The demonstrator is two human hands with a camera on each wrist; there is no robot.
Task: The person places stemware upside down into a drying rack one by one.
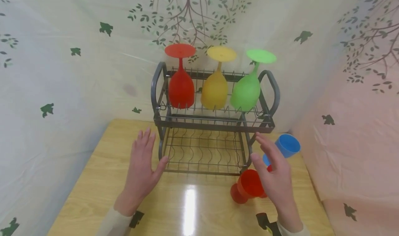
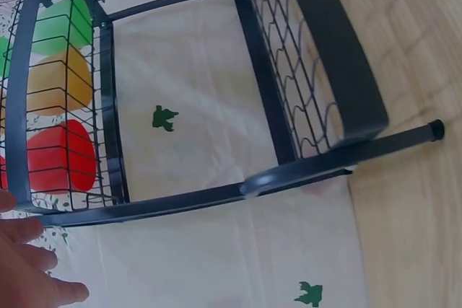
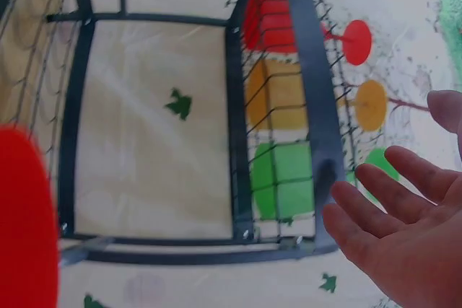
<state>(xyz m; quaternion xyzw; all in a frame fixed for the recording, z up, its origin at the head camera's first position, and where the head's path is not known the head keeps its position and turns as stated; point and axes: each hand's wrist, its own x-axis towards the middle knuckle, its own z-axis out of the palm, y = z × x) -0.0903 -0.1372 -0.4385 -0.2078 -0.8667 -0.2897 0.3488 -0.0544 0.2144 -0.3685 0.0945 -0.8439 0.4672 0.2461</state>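
My left hand (image 1: 141, 170), fingers straight and thumb spread, is raised at the left front of a dark two-tier dish rack (image 1: 215, 128) and holds nothing. My right hand (image 1: 275, 177) hovers on the other side, fingers extended, also holding nothing. Upside down on the upper tier, left to right, stand a red goblet (image 1: 181, 90), a yellow goblet (image 1: 214, 90) and a green goblet (image 1: 246, 92). Beside and partly behind my right hand are a second red goblet (image 1: 241, 189), mouth up, and a blue goblet (image 1: 287, 146). More red there is mostly hidden by the hand.
The rack's lower tier (image 1: 202, 149) is a wavy wire grid near the wooden table (image 1: 90, 184). Behind and at the sides hangs a pale sheet (image 1: 93, 73) printed with leaves and branches. Curved handles (image 1: 154, 87) rise at the rack's ends.
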